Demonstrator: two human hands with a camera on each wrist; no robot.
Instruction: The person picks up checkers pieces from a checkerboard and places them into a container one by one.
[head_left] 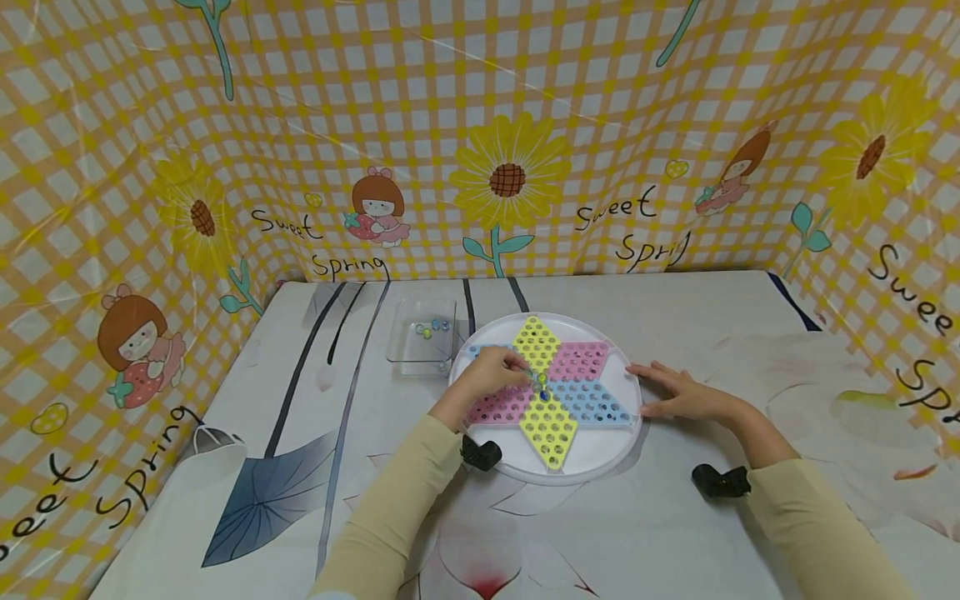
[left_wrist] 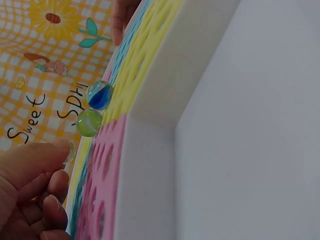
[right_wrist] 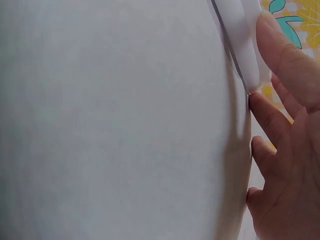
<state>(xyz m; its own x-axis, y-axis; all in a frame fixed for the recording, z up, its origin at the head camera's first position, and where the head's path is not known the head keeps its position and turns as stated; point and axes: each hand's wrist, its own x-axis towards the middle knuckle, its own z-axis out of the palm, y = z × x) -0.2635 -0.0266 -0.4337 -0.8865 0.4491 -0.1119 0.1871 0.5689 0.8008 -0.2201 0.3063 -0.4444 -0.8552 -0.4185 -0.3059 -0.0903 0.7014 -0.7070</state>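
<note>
A round white Chinese checkers board (head_left: pixel 611 442) with a pink, blue and yellow star lies on the table. Near the star's centre sit a blue-swirled marble (left_wrist: pixel 99 95) and a yellow-green marble (left_wrist: pixel 89 123), side by side. My left hand (head_left: pixel 493 372) is over the left part of the star, close to those marbles. Between its thumb and forefinger it pinches a clear marble (left_wrist: pixel 71 153), mostly covered by the fingertips. With fairly straight fingers, my right hand (head_left: pixel 690 396) touches the board's right rim; its thumb rests against the rim in the right wrist view.
Behind and left of the board stands a clear plastic box (head_left: pixel 401 354) holding several marbles (head_left: pixel 433 327). A patterned cloth (head_left: pixel 420 108) hangs at the back and sides. The table cover (head_left: pixel 637 542) has printed leaves and lines.
</note>
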